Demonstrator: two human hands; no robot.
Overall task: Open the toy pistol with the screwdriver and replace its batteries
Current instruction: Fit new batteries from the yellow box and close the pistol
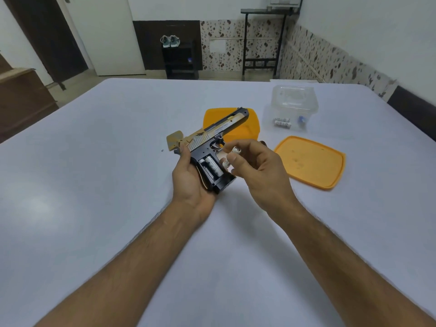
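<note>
Gold-and-black plastic toy pistol (212, 140), held above the white surface (94, 185) at centre, barrel pointing up and to the right, grip toward the camera. Left hand (191, 182): palm cradles the grip from below, fingers clenched around it, thumb lying along the rear of the slide. Grip compartment open on its upward side, one white battery (213, 169) seated inside, the slot beside it bare and dark. Right hand (257, 171): fingers grasping a second white battery (232, 156) between thumb and fingertips, held just beside the open compartment, one end tilted upward; whether it touches the pistol cannot be told. Tan cover piece (174, 141), flat on the surface, just left of the pistol's rear end. Small dark speck (162, 151), possibly a screw, on the surface near that piece; too small to tell. Orange lid (311, 161), lying flat to the right of the right hand. Second orange lid or tray (245, 131), partly hidden behind the pistol's barrel. Clear plastic box (292, 107), uncovered, standing beyond the lids at the far right, holding several white batteries (282, 122) and a small blue item (301, 119). Both forearms bare, reaching in from the lower edge.
</note>
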